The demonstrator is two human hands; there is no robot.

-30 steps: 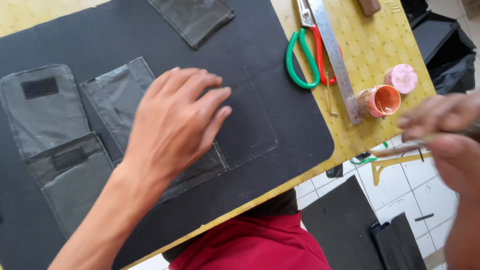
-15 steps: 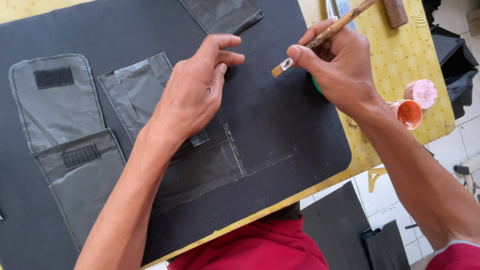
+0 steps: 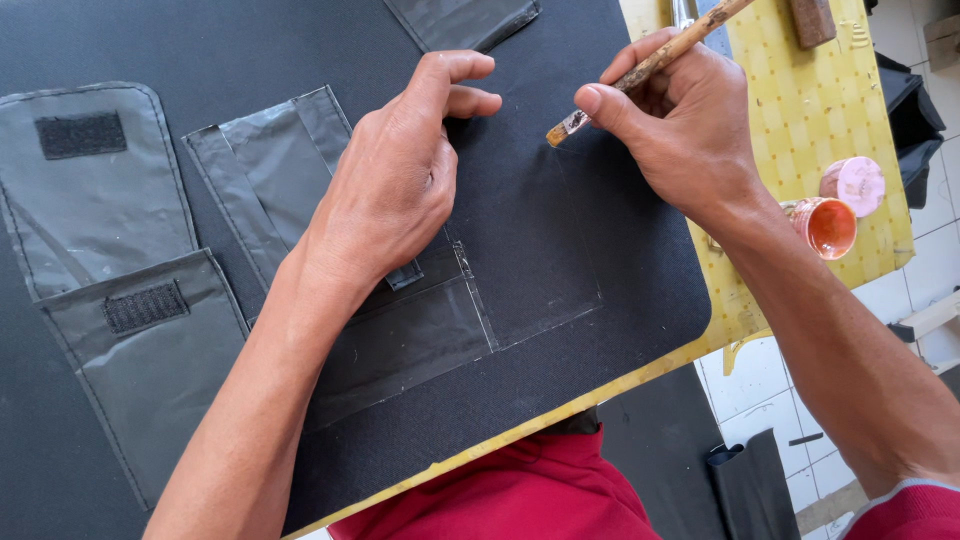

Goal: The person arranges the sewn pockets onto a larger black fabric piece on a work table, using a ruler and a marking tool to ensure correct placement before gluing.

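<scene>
1. Since half a second ago, the brush [image 3: 640, 72] has been brought lower, and its bristle tip is now set down at the top corner of the outlined panel on the black sheet [image 3: 560, 230]; the left hand has been kept on the grey pieces.
2. The right hand [image 3: 680, 130] is seen closed round the brush handle, pinched between thumb and fingers, with the handle angled up toward the far edge of the table [image 3: 800, 110].
3. The left hand [image 3: 395, 185] is held loosely curled, nothing gripped; its palm is pressed on the grey pocket piece [image 3: 270, 170] and its fingertips rest on the black sheet.
4. A smear could be left outside the outline if the wet tip is dragged wide.
5. The pocket piece could be shifted if the pressing palm is eased.
6. The open orange pot [image 3: 828, 228], standing just beside the right forearm near the table's edge with its pink lid [image 3: 853, 185], could be knocked over by a backward sweep.
</scene>
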